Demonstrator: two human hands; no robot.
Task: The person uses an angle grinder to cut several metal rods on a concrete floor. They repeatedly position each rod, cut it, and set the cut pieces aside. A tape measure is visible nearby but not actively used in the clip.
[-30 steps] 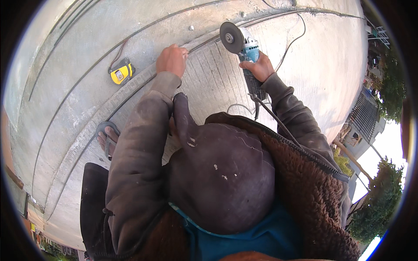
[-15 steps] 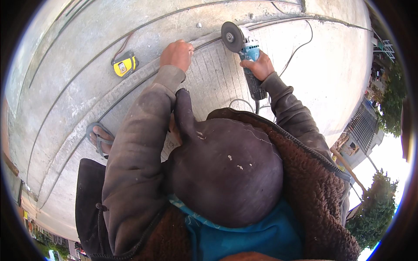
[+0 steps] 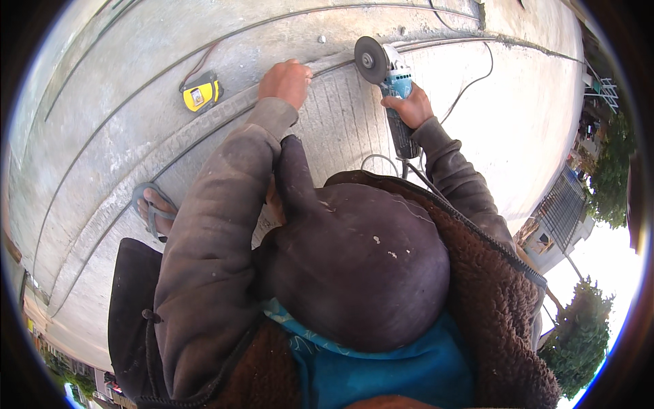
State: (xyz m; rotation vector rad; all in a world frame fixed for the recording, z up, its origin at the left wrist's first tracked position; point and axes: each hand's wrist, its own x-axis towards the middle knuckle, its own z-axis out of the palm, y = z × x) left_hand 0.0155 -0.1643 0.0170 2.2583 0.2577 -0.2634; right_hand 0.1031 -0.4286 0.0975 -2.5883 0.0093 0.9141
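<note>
My right hand (image 3: 410, 105) is closed round a teal and black angle grinder (image 3: 397, 123), whose dark cutting disc (image 3: 371, 58) hangs over or beside a long metal bar (image 3: 415, 44) lying along a raised concrete strip (image 3: 161, 155). My left hand (image 3: 283, 84) is closed low at that strip and bar, left of the disc; what its fingertips hold is hidden. A yellow and black tape measure (image 3: 200, 91) lies on the concrete left of my left hand.
Thin rods (image 3: 102, 127) lie along the pale concrete (image 3: 88, 163). Grey cables (image 3: 484, 75) run at the right and below the grinder. My sandalled foot (image 3: 154, 204) is at left, my dark-clad knee (image 3: 354, 266) below. A fence (image 3: 564, 201) and trees stand at far right.
My left hand and the grinder have shifted slightly right in the picture, the left hand also upward. The surroundings have shifted too as the view moved. Both hands keep their closed shape.
</note>
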